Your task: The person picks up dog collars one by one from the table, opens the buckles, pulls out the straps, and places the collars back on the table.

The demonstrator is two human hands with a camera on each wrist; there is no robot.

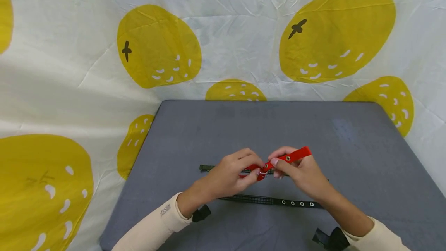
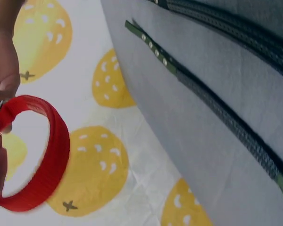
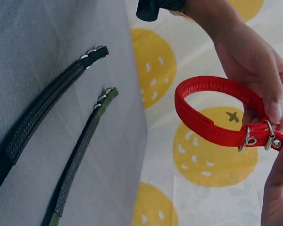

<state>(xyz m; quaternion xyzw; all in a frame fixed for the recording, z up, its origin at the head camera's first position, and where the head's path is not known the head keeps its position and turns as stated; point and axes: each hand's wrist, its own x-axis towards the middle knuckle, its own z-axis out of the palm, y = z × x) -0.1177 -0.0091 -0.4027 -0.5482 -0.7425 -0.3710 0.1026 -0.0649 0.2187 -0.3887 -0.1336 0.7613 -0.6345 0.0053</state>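
Note:
A red collar (image 3: 195, 129) with a metal buckle (image 3: 270, 136) and eyelets is bent into a loop, held up above the table between both hands. My left hand (image 1: 231, 171) pinches it beside the buckle. With thumb and fingers my right hand (image 1: 299, 169) grips the eyeleted strap end (image 1: 299, 154), whose tip sticks out to the right. The right wrist view shows the strap passing through the buckle frame, next to a D-ring (image 3: 247, 137). Part of the collar is hidden behind the left fingers in the head view.
On the grey table (image 1: 261, 127) lie two more collars, stretched out: a black one with eyelets (image 1: 268, 200) nearer the front, and a green-ended one (image 2: 217, 103) behind it, partly under the hands. A white cloth with yellow fruit prints (image 1: 237, 49) hangs behind the table.

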